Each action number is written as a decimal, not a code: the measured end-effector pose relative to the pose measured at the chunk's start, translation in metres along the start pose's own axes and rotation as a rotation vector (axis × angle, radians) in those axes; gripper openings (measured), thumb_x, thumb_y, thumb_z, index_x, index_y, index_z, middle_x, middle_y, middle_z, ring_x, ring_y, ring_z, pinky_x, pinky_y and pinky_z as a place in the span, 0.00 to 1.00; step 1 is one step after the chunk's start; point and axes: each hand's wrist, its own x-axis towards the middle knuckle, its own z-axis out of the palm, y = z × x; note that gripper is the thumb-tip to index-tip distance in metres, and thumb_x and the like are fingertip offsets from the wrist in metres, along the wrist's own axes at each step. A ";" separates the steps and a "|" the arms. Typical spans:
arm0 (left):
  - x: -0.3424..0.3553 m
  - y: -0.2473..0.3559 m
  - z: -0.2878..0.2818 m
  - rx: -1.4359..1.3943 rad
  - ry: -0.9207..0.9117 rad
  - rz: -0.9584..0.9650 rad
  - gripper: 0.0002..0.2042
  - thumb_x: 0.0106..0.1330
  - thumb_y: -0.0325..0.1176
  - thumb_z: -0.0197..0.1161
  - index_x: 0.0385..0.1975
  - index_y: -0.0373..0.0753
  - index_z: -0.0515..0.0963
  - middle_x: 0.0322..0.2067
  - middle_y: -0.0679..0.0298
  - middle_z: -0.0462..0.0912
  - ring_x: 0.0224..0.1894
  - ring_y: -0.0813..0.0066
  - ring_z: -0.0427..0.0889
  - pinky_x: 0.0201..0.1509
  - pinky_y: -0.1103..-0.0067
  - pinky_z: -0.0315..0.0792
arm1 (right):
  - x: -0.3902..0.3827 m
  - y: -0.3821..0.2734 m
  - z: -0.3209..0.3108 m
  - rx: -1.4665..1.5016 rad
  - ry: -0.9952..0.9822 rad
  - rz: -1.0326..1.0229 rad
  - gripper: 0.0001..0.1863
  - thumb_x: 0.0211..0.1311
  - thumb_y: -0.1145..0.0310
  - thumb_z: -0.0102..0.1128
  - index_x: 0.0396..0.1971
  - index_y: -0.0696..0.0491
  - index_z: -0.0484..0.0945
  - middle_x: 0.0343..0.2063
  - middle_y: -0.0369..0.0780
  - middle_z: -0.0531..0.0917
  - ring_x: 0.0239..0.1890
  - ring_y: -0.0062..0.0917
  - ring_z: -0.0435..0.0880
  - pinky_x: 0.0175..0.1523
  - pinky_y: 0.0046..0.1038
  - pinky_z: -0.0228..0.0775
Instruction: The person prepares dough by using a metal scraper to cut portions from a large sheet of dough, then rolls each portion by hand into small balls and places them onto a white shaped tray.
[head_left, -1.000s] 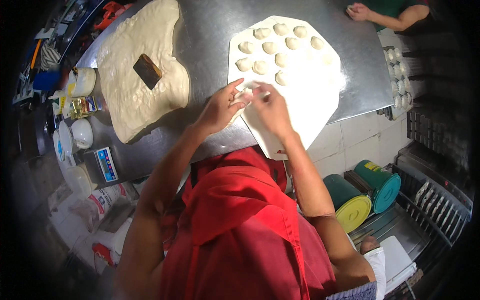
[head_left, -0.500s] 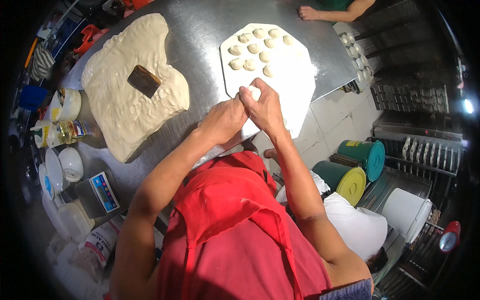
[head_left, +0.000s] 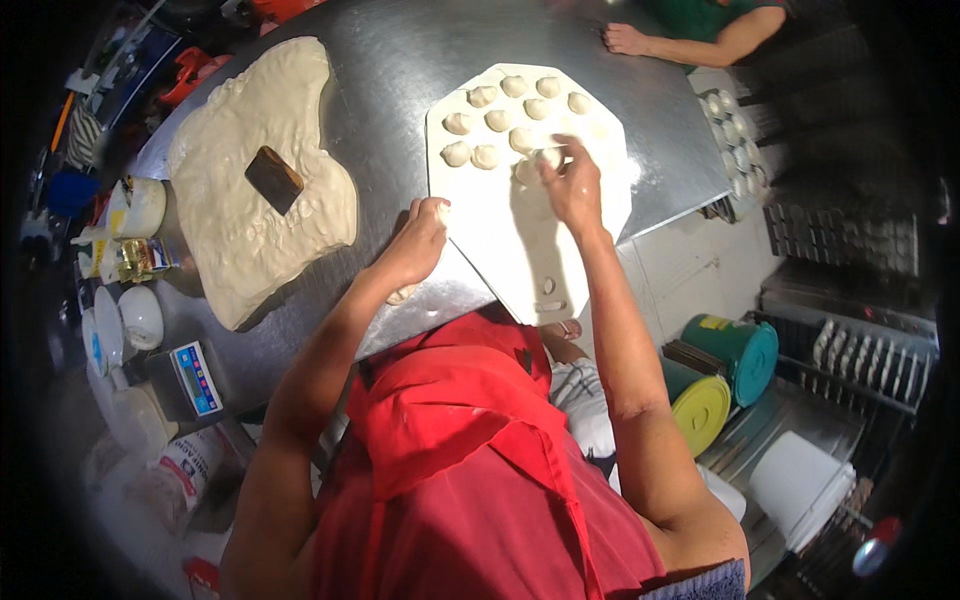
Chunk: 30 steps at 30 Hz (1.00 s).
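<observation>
the right hand (head_left: 572,185) reaches out over the white board (head_left: 520,240), its fingertips pinched on a small dough ball (head_left: 545,160) that touches the board beside the other dough balls (head_left: 500,120), which sit in rows on the far half. the left hand (head_left: 418,243) is curled at the board's near-left edge, fingers closed on a small piece of dough (head_left: 440,209) (how tightly, i cannot tell). the board lies on the steel table (head_left: 390,70), its near end hanging past the table edge.

to the left on the table spreads a big slab of dough (head_left: 250,190) with a dark scraper (head_left: 273,179) lying on top of it. at the table's left rim stand a white tub (head_left: 142,205), small yellow-labelled bottles (head_left: 125,260) and white bowls (head_left: 140,315). nearer in, a digital scale (head_left: 190,380) with a blue panel, and below it a white sack (head_left: 185,465) with red and dark print.

on the floor to the right, a green bucket (head_left: 735,350) with a yellow label and teal lid lies on its side beside a yellow lid (head_left: 702,412). another person's hand (head_left: 625,38) rests on the table's far edge.
</observation>
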 end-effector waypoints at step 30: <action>-0.052 0.038 -0.020 0.362 0.211 0.258 0.10 0.72 0.33 0.59 0.35 0.32 0.83 0.32 0.44 0.89 0.38 0.43 0.90 0.43 0.51 0.83 | -0.112 -0.156 0.055 0.000 -0.163 -0.048 0.17 0.71 0.60 0.65 0.38 0.62 0.81 0.21 0.51 0.83 0.25 0.38 0.82 0.38 0.40 0.77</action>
